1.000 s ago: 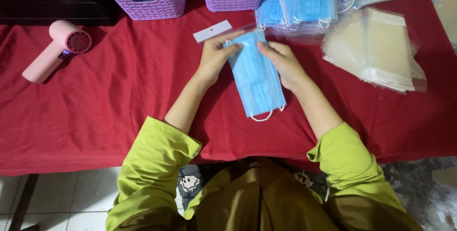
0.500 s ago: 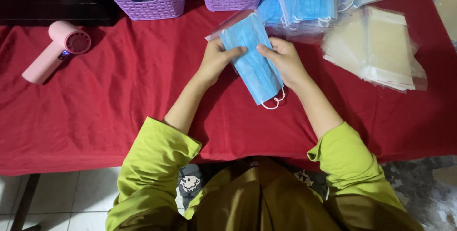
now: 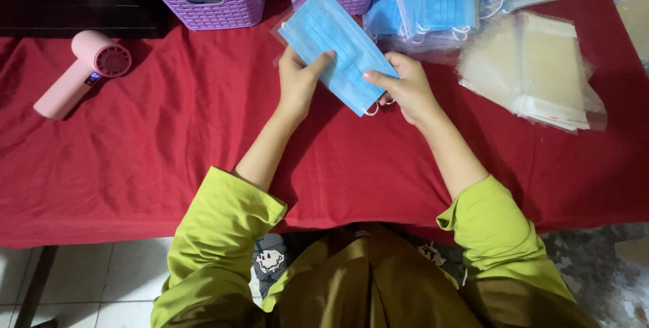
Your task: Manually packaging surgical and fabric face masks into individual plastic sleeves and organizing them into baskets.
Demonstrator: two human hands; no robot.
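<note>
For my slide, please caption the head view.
Both hands, left and right, hold a blue mask over a red cloth.

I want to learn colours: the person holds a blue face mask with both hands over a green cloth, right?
Not quite. In the head view both hands, left and right, hold the blue face mask, but the cloth is red, not green.

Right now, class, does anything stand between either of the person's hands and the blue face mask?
Nothing visible does. The left hand and the right hand both grip the blue face mask directly, which looks partly slid into a clear sleeve, held above the red tablecloth.
</note>
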